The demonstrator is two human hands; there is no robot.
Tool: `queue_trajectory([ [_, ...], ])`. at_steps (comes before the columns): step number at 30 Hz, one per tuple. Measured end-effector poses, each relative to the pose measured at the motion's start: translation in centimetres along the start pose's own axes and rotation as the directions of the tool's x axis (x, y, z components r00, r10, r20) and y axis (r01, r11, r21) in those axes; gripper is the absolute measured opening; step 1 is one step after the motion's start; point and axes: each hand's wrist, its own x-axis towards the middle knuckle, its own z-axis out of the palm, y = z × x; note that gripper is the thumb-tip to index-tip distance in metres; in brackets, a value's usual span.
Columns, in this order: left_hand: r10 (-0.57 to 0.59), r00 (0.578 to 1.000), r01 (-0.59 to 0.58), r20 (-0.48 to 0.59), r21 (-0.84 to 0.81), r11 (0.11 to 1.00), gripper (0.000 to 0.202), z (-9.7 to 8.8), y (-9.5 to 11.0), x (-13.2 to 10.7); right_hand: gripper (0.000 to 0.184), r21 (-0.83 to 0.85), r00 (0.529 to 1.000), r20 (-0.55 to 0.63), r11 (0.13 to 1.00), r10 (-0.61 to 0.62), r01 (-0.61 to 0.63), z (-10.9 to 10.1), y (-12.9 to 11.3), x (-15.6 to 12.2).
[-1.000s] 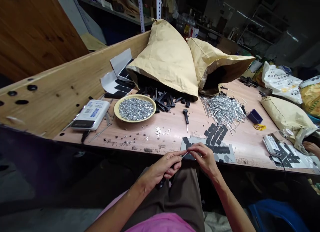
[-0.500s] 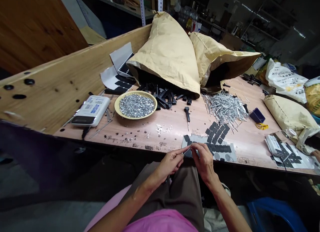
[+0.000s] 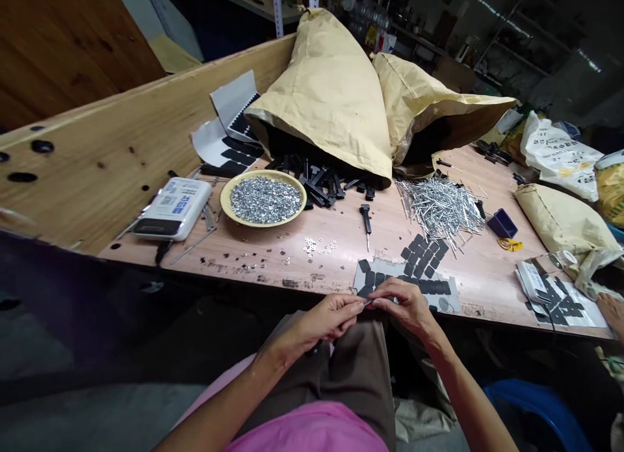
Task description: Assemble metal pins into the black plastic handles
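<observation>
At the table's front edge, my left hand (image 3: 336, 317) and my right hand (image 3: 402, 304) meet with fingertips pinched close together. A thin grey piece (image 3: 367, 302) shows between them, too small to name for sure. Just behind my fingers lies a grey backing sheet (image 3: 359, 280) with rows of black rounded pads (image 3: 433, 287). Beyond it rests a black plastic part with a metal rod (image 3: 366, 226). A heap of thin metal rods (image 3: 441, 208) is to the right. On the left stands a yellow bowl (image 3: 225, 212) full of small metal washers.
Two large tan sacks (image 3: 331, 94) lie at the back, with black plastic parts (image 3: 319, 184) spilling out. Loose washers (image 3: 312, 245) dot the tabletop. A white box-like device (image 3: 173, 208) sits left, a dark blue tray (image 3: 502, 224) right. Another person's hand (image 3: 611, 312) is at the far right.
My left index finger, stretched out before, is now drawn back into a pinch. My right hand has turned flatter, its fingers closer to my left fingertips. The other person's hand reaches further into view.
</observation>
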Motion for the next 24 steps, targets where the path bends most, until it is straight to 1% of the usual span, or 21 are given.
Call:
queue_trajectory([
  [2, 0.068, 0.996, -0.062, -0.065, 0.09, 0.994, 0.052, 0.3, -0.1, 0.0, 0.031, -0.034, 0.999, 0.048, 0.999, -0.018, 0.02, -0.2, -0.2, 0.0],
  [5, 0.146, 0.98, -0.117, -0.134, 0.203, 0.972, 0.045, 0.7, -0.1, 0.2, 0.03, -0.094, 0.999, 0.049, 0.995, -0.018, 0.023, -0.5, -0.5, 0.0],
  [6, 0.189, 0.968, -0.143, -0.164, 0.255, 0.956, 0.04, 0.8, -0.1, 0.2, 0.029, -0.117, 0.999, 0.037, 0.993, -0.018, 0.023, -0.6, -0.6, -0.1],
  [8, 0.304, 0.927, -0.21, -0.218, 0.369, 0.905, 0.029, 1.1, -0.1, 0.4, 0.028, -0.176, 0.999, 0.014, 0.984, -0.03, 0.032, -0.5, -0.8, -0.2],
  [10, 0.4, 0.884, -0.259, -0.243, 0.458, 0.85, 0.023, 1.3, -0.3, 0.5, 0.028, -0.253, 0.999, -0.004, 0.966, -0.048, 0.045, -0.1, -0.8, -0.5],
  [11, 0.424, 0.873, -0.27, -0.242, 0.484, 0.832, 0.023, 1.4, -0.4, 0.6, 0.028, -0.294, 0.998, -0.01, 0.954, -0.058, 0.052, 0.2, -0.8, -0.7],
  [15, 0.444, 0.865, -0.278, -0.232, 0.515, 0.811, 0.025, 1.5, -0.8, 0.7, 0.037, -0.471, 0.995, -0.011, 0.878, -0.101, 0.084, 1.1, -0.4, -1.1],
  [18, 0.426, 0.876, -0.272, -0.227, 0.497, 0.824, 0.025, 1.5, -0.9, 0.6, 0.038, -0.589, 0.995, -0.01, 0.805, -0.095, 0.071, 0.9, -0.3, -1.2],
  [19, 0.397, 0.89, -0.256, -0.225, 0.474, 0.842, 0.028, 1.4, -0.8, 0.6, 0.036, -0.592, 0.996, -0.022, 0.805, -0.081, 0.052, 0.7, -0.4, -1.2],
  [20, 0.36, 0.906, -0.234, -0.224, 0.444, 0.865, 0.032, 1.3, -0.7, 0.6, 0.034, -0.569, 0.997, -0.036, 0.822, -0.062, 0.031, 0.4, -0.5, -1.2],
  [22, 0.303, 0.927, -0.2, -0.22, 0.393, 0.897, 0.039, 1.2, -0.5, 0.6, 0.032, -0.468, 0.999, -0.04, 0.883, -0.036, 0.014, -0.1, -0.8, -1.1],
  [24, 0.323, 0.921, -0.215, -0.216, 0.407, 0.888, 0.039, 1.3, -0.4, 0.6, 0.03, -0.353, 0.999, -0.014, 0.935, -0.039, 0.032, -0.5, -0.9, -1.0],
])
